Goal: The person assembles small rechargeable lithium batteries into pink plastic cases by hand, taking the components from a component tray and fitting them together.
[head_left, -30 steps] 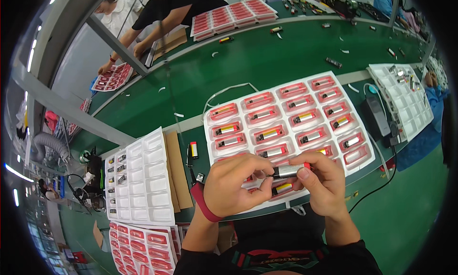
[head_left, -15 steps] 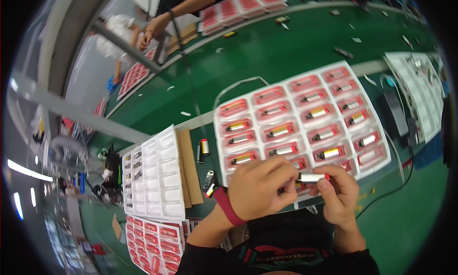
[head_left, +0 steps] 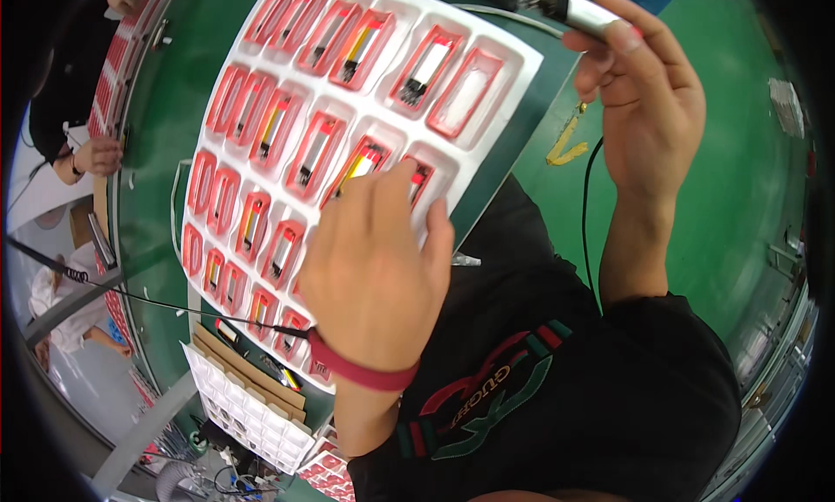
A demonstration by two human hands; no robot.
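My right hand (head_left: 651, 102) is raised at the upper right. Its thumb and fingers pinch a silver cylindrical battery cell (head_left: 593, 16) with a dark part at its far end, blurred by motion. My left hand (head_left: 374, 263), with a red wristband (head_left: 361, 364), reaches over the large white tray (head_left: 513, 80). Its thumb stands apart from the fingers, whose tips rest at a partly hidden red casing (head_left: 420, 182). Red casings fill rows of pockets, several holding silver or yellow cells. In the corner pocket, a red casing (head_left: 465, 93) holds no cell.
Brown cardboard (head_left: 252, 376) and a second white tray (head_left: 243, 415) stand at the lower left. A black cord (head_left: 174, 308) crosses to my wristband. Across the green bench, a co-worker's hand (head_left: 98, 157) rests near the edge. Something yellow (head_left: 570, 141) lies below my right hand.
My view has turned, so the tray now appears rotated. My hands have parted: the right has lifted away with the cell, and the left has moved onto the tray's near pockets.
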